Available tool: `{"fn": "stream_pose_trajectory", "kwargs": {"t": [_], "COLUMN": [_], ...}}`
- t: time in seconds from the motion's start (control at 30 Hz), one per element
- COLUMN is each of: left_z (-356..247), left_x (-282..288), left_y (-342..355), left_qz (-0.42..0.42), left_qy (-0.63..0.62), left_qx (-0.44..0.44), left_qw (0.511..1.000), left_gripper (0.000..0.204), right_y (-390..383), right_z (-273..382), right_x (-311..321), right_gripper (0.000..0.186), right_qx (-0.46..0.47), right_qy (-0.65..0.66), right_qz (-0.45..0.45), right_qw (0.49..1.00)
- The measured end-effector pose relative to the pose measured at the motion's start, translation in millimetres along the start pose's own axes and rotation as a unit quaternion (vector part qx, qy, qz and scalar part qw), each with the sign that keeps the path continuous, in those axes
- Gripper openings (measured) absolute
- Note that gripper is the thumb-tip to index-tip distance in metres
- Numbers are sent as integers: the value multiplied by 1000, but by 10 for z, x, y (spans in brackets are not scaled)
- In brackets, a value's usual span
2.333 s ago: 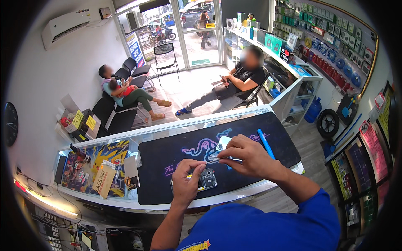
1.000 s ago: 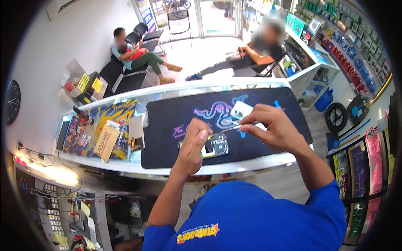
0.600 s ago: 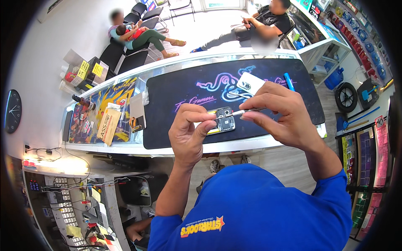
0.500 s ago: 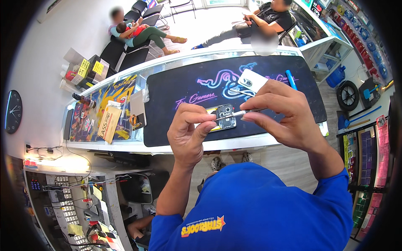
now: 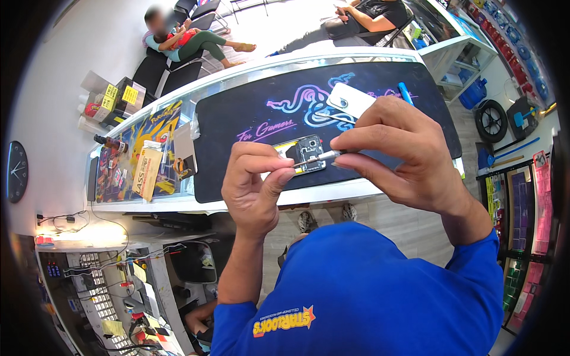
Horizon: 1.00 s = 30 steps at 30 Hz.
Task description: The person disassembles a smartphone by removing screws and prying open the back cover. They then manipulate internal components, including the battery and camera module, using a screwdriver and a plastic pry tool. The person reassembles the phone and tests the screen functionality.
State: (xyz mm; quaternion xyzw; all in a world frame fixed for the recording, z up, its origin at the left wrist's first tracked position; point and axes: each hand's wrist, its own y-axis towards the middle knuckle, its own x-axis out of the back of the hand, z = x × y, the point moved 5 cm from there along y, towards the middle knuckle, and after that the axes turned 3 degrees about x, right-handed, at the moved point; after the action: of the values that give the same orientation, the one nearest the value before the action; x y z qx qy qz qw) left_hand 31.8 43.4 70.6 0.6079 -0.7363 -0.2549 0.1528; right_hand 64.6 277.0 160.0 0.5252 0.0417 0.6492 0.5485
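Observation:
My left hand (image 5: 252, 187) pinches the tip end of a thin screwdriver-like tool (image 5: 322, 157) between thumb and fingers, while my right hand (image 5: 404, 163) grips its silver handle. Both hands are held over a dark printed mat (image 5: 225, 113) on the glass counter. Just beneath the tool lies an opened phone (image 5: 307, 143), its inner board and battery exposed and partly covered by my left fingers. A white phone back cover (image 5: 347, 97) rests behind my right hand, beside a thin metal tool (image 5: 332, 117). A blue cylindrical tool (image 5: 405, 92) lies at the mat's right.
Left on the counter are a poster mat (image 5: 124, 172), a brown envelope (image 5: 148, 172) and a bottle (image 5: 111, 143). Beyond it sit a person holding a child (image 5: 199, 44) and another person (image 5: 365, 21). A cluttered workbench (image 5: 107, 291) is lower left, racks (image 5: 525, 225) at right.
The view has tilted downward, so the counter appears higher. Both hands still hold the tool, their fingertips slightly farther apart than half a second ago, with more shaft showing between them.

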Motion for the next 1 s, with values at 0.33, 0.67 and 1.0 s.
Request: {"fn": "stream_pose_trajectory", "kwargs": {"t": [0.33,0.67,1.0], "left_z": [187,940,1093], "left_x": [-33,107,205], "left_y": [294,348,113], "left_qz": [92,211,215], "left_qy": [232,441,427], "left_qx": [-18,31,55], "left_qw": [968,872,876], "left_gripper": [12,14,22], "right_y": [203,656,722], "right_z": [-152,-682,-788], "right_x": [-37,-998,-1257], "right_gripper": [19,16,17], "right_qx": [65,-6,75], "right_qy": [-124,-204,-185], "right_qz": [82,355,417], "right_qw": [987,912,887]}}
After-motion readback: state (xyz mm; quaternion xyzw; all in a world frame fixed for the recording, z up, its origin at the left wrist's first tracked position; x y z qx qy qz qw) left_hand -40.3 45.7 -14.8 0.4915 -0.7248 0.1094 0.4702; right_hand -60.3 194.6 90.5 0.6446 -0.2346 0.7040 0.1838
